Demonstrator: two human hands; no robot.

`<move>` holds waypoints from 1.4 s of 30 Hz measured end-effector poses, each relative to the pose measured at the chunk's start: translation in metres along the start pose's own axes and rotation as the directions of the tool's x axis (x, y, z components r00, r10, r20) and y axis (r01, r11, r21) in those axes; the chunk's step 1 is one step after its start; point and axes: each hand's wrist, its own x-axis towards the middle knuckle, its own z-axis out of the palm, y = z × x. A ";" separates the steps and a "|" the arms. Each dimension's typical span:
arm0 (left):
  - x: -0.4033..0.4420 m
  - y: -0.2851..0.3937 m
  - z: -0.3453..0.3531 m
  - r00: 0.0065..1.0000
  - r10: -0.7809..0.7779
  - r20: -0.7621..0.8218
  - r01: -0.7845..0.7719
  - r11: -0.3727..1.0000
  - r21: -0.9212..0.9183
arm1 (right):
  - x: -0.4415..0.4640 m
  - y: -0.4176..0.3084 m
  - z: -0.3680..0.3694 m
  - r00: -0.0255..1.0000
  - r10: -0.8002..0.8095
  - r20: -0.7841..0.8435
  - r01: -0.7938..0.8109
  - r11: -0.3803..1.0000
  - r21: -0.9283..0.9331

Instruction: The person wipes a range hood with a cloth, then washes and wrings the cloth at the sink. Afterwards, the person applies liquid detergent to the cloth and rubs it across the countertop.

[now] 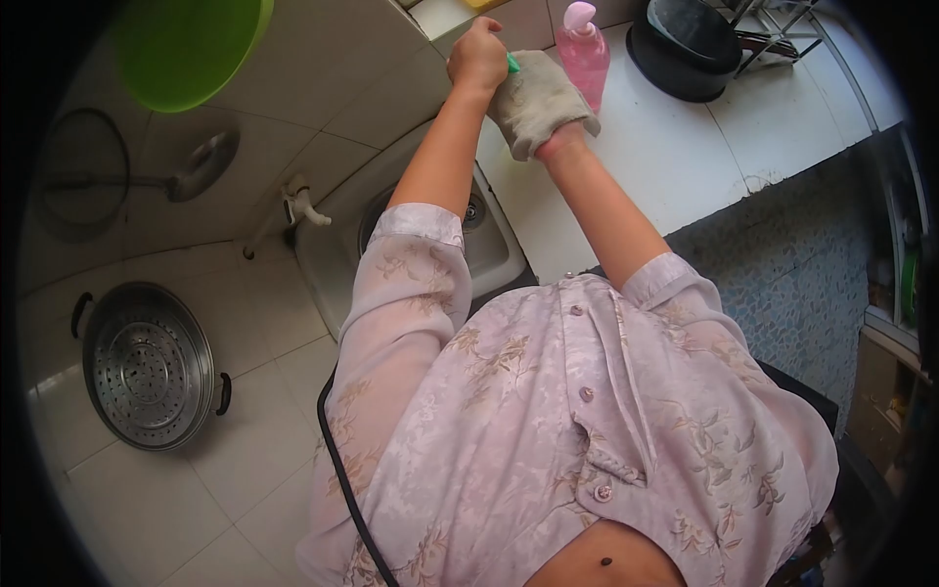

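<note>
My left hand (pixel 477 61) is closed in a fist near the wall, above the far end of the sink. A small bright green thing (pixel 513 64) pokes out beside its fingers, mostly hidden, so its kind does not show. Just to the right, a thick grey-beige cloth (pixel 540 103) covers my right hand up to the wrist; the fingers are hidden under it. Close behind the cloth stands an upright pink bottle (pixel 585 61) with a pink cap, holding pink liquid.
Below my left forearm is the sink (pixel 504 230), with a tap (pixel 311 207) on the wall. A black pot (pixel 685 49) and a wire rack (pixel 782 39) stand on the white-tiled counter (pixel 646 147). A steamer pan (pixel 149 367), ladle (pixel 205 164) and green basin (pixel 191 49) are at left.
</note>
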 end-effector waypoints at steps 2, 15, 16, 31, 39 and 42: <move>-0.002 0.004 -0.002 0.999 -0.034 0.002 0.034 0.999 0.023 | -0.002 0.000 -0.002 1.000 0.005 0.031 -0.003 0.999 -0.046; -0.010 0.008 0.000 0.990 0.024 -0.142 -0.003 0.989 0.146 | -0.013 -0.008 -0.015 0.983 -0.053 0.175 0.084 0.981 -0.172; -0.001 0.003 0.005 0.984 -0.029 -0.174 0.045 0.995 0.091 | -0.016 -0.006 -0.016 0.982 -0.068 0.173 0.095 0.984 -0.151; -0.159 -0.088 0.067 0.719 -0.067 0.692 0.692 -0.031 -0.722 | -0.149 0.038 0.088 0.914 0.385 0.132 -0.362 0.621 0.695; -0.118 -0.162 0.053 0.969 -0.177 0.173 0.201 0.971 -0.130 | -0.253 0.031 0.036 0.672 0.028 0.740 -0.500 0.755 0.425; -0.090 -0.099 0.018 0.996 0.043 0.081 -0.028 0.982 -0.186 | -0.226 0.041 -0.011 0.333 -0.121 0.935 -0.850 0.390 0.353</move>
